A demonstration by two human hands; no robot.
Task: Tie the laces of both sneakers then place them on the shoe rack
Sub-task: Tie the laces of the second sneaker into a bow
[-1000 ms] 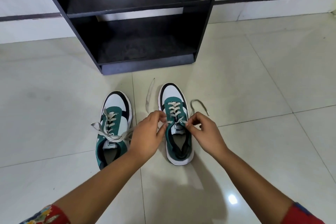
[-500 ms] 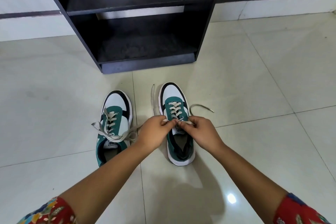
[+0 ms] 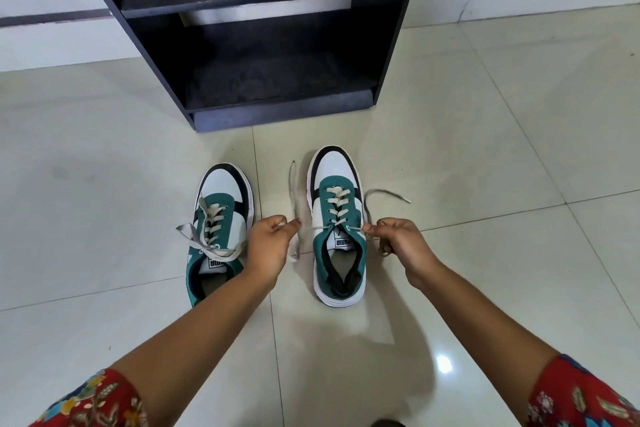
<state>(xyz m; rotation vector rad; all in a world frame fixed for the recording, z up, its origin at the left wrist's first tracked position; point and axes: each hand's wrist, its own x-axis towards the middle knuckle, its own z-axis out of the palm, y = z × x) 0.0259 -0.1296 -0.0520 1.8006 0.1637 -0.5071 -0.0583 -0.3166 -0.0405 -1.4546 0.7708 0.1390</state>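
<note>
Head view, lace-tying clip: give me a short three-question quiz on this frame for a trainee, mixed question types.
1. True or false: the right sneaker already sits on the shoe rack.
2. Which sneaker's lace do the left hand and right hand pull on? A) left sneaker B) right sneaker C) neither
3. Fill in: both sneakers stand on the ___ in front of the rack.

Key
1. False: it stands on the tiled floor.
2. B: each hand pinches one end, drawn out sideways.
3. floor
</note>
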